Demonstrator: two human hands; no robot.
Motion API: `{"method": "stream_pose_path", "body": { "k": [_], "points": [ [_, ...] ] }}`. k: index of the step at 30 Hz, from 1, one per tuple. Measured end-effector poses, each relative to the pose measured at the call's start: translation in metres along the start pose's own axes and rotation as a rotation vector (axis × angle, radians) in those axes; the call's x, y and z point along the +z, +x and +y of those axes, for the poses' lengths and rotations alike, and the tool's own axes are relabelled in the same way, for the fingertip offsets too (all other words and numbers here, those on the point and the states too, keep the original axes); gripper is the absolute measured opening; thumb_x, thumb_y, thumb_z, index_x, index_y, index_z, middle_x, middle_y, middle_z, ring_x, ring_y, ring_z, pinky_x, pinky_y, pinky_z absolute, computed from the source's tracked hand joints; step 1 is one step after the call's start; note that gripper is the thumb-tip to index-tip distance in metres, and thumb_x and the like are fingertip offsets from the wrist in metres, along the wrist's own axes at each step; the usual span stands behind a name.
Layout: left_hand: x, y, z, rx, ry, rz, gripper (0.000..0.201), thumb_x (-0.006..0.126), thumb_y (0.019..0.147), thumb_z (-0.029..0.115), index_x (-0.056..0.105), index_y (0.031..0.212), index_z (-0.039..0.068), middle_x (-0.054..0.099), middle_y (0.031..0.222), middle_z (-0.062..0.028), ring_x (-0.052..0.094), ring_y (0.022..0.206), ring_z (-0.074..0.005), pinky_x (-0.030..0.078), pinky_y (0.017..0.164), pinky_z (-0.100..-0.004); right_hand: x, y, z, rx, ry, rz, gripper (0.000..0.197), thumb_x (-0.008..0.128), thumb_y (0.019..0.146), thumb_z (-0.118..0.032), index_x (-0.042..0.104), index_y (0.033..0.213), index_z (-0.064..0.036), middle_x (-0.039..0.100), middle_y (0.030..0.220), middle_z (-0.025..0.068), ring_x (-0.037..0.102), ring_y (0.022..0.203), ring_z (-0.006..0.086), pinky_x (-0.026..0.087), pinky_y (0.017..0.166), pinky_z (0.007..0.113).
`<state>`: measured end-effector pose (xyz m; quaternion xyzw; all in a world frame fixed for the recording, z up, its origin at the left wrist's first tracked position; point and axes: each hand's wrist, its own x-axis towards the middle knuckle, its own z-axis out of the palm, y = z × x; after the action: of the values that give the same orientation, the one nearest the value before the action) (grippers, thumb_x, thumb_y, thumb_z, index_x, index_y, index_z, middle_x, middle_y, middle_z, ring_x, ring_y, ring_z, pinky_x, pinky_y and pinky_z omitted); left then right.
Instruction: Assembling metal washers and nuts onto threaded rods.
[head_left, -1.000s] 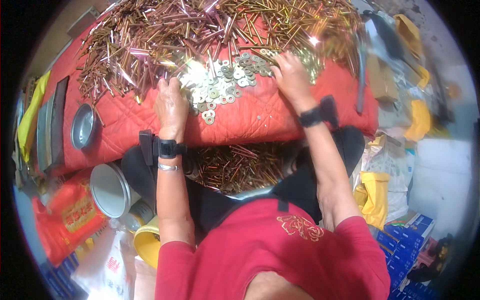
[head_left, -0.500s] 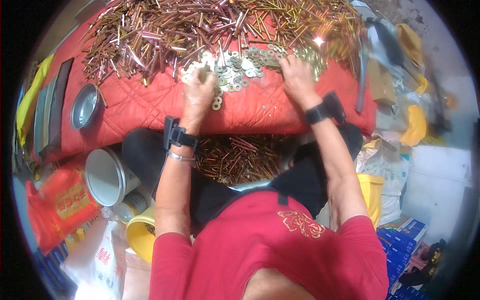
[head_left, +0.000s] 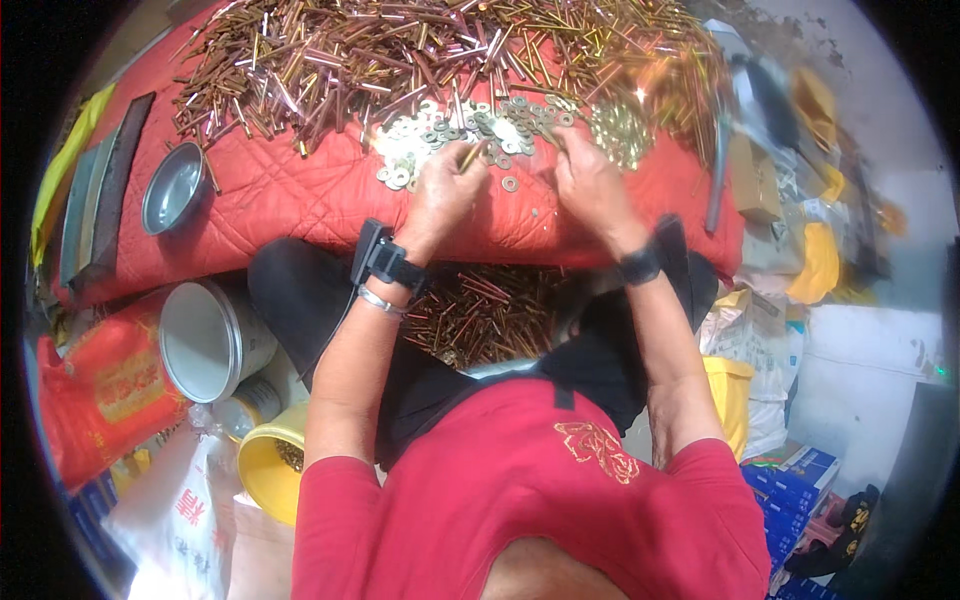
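My left hand is closed, with a short brass-coloured metal rod poking out between thumb and forefinger. It hovers at the near edge of a pile of flat silver washers. My right hand is pinched at the right side of those washers; what its fingertips grip is too small to make out. Beside it lies a heap of small shiny gold-coloured parts. A single washer rests on the red quilted cover between my hands.
A large heap of copper- and gold-coloured rods covers the far side. At the left stand a metal bowl, a white bucket and a yellow bucket. More rods lie between my legs. Blue boxes are stacked at the lower right.
My left hand has moved right and nearer to me, off the washers, and a rod now shows in its fingers. My right hand has come slightly nearer to me.
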<state>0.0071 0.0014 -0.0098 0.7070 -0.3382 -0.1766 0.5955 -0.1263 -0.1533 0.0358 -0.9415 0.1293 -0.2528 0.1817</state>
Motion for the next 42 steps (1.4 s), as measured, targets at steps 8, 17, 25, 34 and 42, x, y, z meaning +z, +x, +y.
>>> {"method": "stream_pose_path", "body": {
  "k": [8,17,25,34,42],
  "points": [
    [-0.021,0.0,0.005,-0.424,-0.876,-0.05,0.016,0.066,0.09,0.023,0.058,0.088,0.009,0.038,0.055,0.0112,0.028,0.041,-0.0003,0.021,0.037,-0.0185,0.013,-0.013,-0.003,-0.076,-0.043,-0.285,0.016,0.058,0.086,-0.023,0.064,0.088,-0.008,0.066,0.083,0.0143,0.064,0.078,0.0341,0.051,0.065,0.044],
    [-0.022,-0.001,0.005,-0.408,-0.944,0.034,0.014,0.061,0.091,0.014,0.058,0.1,0.003,0.057,0.074,0.0018,0.032,0.044,-0.0003,0.024,0.037,-0.0171,0.019,0.035,-0.042,-0.157,-0.513,-0.579,0.012,0.058,0.073,-0.01,0.07,0.074,-0.0072,0.067,0.076,0.0159,0.068,0.074,0.0316,0.053,0.064,0.042],
    [-0.023,-0.002,0.006,-0.381,-1.064,0.034,0.02,0.057,0.091,0.011,0.056,0.109,0.002,0.066,0.087,-0.0053,0.036,0.045,-0.0003,0.025,0.036,-0.0154,0.004,0.018,-0.018,-0.194,-0.206,-0.457,0.014,0.059,0.075,-0.007,0.065,0.088,-0.0083,0.067,0.08,0.0121,0.066,0.074,0.0275,0.052,0.065,0.039],
    [-0.018,-0.007,0.008,-0.432,-0.881,-0.183,0.019,0.06,0.091,0.021,0.065,0.096,0.003,0.043,0.06,0.0094,0.03,0.043,-0.0008,0.02,0.038,-0.0179,-0.014,0.0,-0.032,0.284,0.679,-0.034,0.018,0.064,0.086,-0.009,0.066,0.103,-0.0039,0.064,0.078,-0.0017,0.056,0.071,0.0056,0.046,0.064,0.024],
    [-0.016,-0.007,0.019,-0.372,-0.837,-0.425,0.018,0.059,0.09,0.017,0.065,0.095,0.001,0.037,0.058,0.0113,0.027,0.047,0.0006,0.017,0.041,-0.0187,-0.022,-0.002,-0.032,0.218,0.727,-0.171,0.017,0.063,0.087,-0.008,0.067,0.102,-0.0019,0.066,0.087,0.0018,0.058,0.081,0.0065,0.048,0.072,0.024]
  ]
}}
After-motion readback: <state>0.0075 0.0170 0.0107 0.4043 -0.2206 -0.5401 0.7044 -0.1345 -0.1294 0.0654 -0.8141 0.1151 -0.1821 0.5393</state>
